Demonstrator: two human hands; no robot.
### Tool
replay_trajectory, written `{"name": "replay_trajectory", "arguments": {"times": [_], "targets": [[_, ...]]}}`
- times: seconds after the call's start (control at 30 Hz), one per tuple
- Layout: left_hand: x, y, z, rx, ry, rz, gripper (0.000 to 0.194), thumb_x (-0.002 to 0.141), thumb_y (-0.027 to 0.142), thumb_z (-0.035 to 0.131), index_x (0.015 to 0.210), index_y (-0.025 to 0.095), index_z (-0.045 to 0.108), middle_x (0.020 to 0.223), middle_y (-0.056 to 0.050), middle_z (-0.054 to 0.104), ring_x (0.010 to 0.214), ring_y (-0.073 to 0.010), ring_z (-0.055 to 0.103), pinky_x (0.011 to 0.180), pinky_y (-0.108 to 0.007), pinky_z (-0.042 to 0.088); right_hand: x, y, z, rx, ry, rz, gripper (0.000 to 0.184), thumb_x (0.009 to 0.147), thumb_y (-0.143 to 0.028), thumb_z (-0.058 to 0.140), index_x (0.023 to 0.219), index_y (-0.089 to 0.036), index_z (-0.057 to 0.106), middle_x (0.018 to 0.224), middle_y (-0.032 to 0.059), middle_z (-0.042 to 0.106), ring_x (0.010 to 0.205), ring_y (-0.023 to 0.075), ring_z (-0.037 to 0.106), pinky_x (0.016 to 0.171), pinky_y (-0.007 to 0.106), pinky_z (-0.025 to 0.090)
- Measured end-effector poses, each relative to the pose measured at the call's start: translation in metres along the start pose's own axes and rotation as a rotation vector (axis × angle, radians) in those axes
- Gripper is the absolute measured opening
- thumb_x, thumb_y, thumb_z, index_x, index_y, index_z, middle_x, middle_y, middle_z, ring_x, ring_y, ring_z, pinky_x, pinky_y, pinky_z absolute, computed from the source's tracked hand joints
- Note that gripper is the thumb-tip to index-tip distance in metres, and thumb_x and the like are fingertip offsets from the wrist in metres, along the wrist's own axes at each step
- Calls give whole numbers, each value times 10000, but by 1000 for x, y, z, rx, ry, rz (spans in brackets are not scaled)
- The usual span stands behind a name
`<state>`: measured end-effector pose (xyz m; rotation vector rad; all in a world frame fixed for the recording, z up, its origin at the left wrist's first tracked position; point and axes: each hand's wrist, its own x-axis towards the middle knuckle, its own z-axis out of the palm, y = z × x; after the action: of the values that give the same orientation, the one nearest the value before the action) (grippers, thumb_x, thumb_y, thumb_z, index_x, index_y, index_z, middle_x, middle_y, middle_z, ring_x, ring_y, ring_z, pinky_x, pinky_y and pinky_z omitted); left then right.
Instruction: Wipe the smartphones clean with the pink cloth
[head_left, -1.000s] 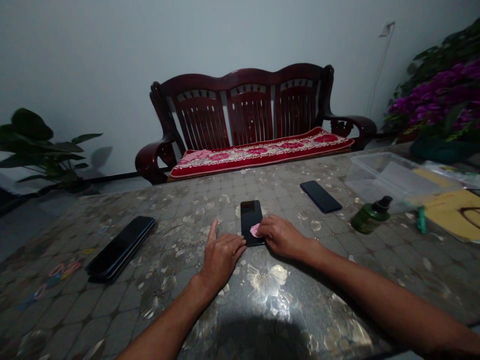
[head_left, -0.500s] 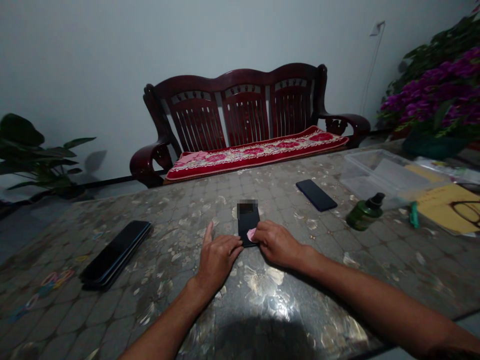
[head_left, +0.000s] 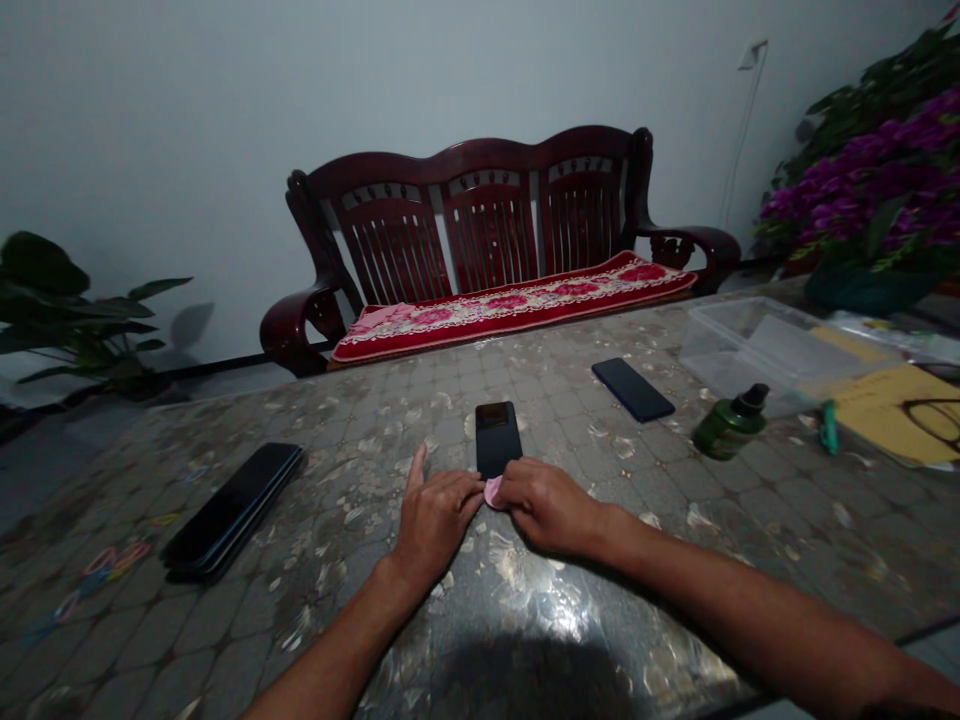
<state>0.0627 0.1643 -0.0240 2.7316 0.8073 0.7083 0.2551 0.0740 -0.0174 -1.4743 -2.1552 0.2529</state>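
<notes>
A dark phone (head_left: 498, 445) lies flat on the patterned table in front of me, its camera block facing up at the far end. My left hand (head_left: 439, 510) has its fingertips against the near left corner of the phone and one finger sticks out to the left. In my right hand (head_left: 546, 503) a small pink cloth (head_left: 493, 492) is pinched at the phone's near edge. The right hand's fingers cover the phone's near right corner.
Stacked phones (head_left: 232, 510) lie at the left, near colourful rubber bands (head_left: 112, 562). Farther right are another dark phone (head_left: 632, 389), a green spray bottle (head_left: 729, 425), a clear plastic box (head_left: 720, 372) and glasses (head_left: 934, 415). A wooden bench (head_left: 487, 200) stands behind the table.
My right hand has drawn the pink cloth toward me, from the phone's back down to its near edge. The left hand has stayed almost still.
</notes>
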Motion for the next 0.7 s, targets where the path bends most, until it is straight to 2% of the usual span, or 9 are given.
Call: {"name": "replay_trajectory", "arguments": {"times": [0.1,0.17,0.23,0.33,0.4,0.57,0.63,0.7], "targets": [[2,-1,-2,-13,-59,-60,88,883,187,694,906,250,751,976,-13,791,912,-220,740,1235,-616,147,1,15,-10,161,133,242,249,870,-85,522,901,-174,752,872,61,701,834,170,628,777,262,443],[5,-1,-4,-14,-121,-124,116,864,188,705,958,242,746,1004,-30,781,966,-237,727,1189,-566,301,3,30,-20,206,171,446,187,864,-152,581,931,-163,755,877,65,719,809,175,637,731,260,438],[8,-1,-6,-10,-174,-189,204,851,207,716,1053,230,734,1069,-59,767,1042,-260,704,1091,-481,443,5,42,-28,280,105,626,154,849,-236,640,919,-151,748,761,45,697,674,158,606,611,242,398],[14,2,-8,-21,-221,-255,367,862,249,706,1226,208,680,1226,-101,722,1166,-286,655,1015,-414,501,8,48,-34,514,-49,835,131,794,-216,640,866,-141,718,518,-27,558,450,117,486,466,217,311],[20,5,-9,-35,-252,-266,449,881,268,684,1320,195,624,1315,-119,681,1221,-290,628,1049,-413,480,9,46,-33,682,-105,891,154,721,-137,600,838,-137,701,467,-52,509,395,104,449,420,203,290],[40,12,-10,1,-359,-271,538,894,287,660,1404,152,555,1406,-159,620,1295,-302,580,1097,-396,432,10,37,-28,1041,-91,944,328,590,-78,571,894,-119,689,521,-44,581,395,87,472,396,167,321],[47,16,-9,34,-392,-277,550,889,311,661,1403,148,555,1402,-169,620,1289,-314,581,1088,-398,432,10,35,-26,1186,-111,926,299,592,-87,587,872,-121,685,558,-25,617,411,88,505,404,161,366],[52,20,-8,70,-419,-275,570,872,336,671,1396,140,561,1382,-189,626,1261,-336,593,1062,-409,445,10,34,-23,1297,-71,907,235,617,-90,607,836,-133,680,577,-13,630,427,89,525,413,159,406]]}}
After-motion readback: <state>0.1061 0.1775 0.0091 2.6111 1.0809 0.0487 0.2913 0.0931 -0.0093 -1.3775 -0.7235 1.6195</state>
